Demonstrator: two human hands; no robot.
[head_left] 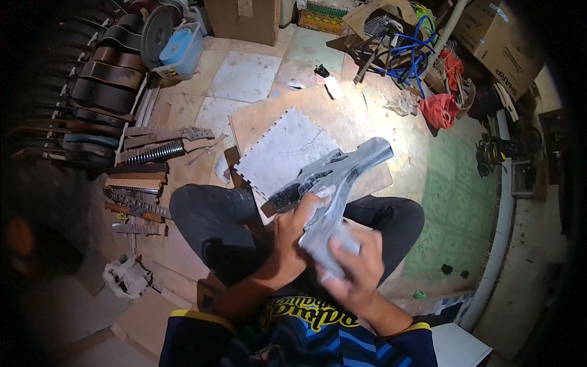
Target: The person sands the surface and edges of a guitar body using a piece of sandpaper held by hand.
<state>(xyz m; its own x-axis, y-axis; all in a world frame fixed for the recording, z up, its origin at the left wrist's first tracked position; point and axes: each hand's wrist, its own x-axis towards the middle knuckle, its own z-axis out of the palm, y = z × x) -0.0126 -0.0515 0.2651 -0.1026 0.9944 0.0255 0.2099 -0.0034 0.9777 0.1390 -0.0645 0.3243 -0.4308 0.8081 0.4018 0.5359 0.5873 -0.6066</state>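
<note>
A grey and black electric guitar body [351, 174] is tilted on edge between my knees, its curved side facing up and dark cavities along one face. My left hand [293, 229] grips it around its near part, fingers closed on the edge. Over the near end, my right hand [361, 263] is closed on a flat grey sanding pad [347, 240] pressed to the body's side. The right hand and pad are blurred, so the pad's exact kind is hard to make out. Pale dust coats my left fingers.
Beneath the body lies a white foam mat [275, 147] on a wooden board [244, 119]. Guitar bodies hang in a rack [101, 82] at the left, with several files [153, 153] below. A blue hose [422, 58] tangles at the far right, near a red cloth [439, 110].
</note>
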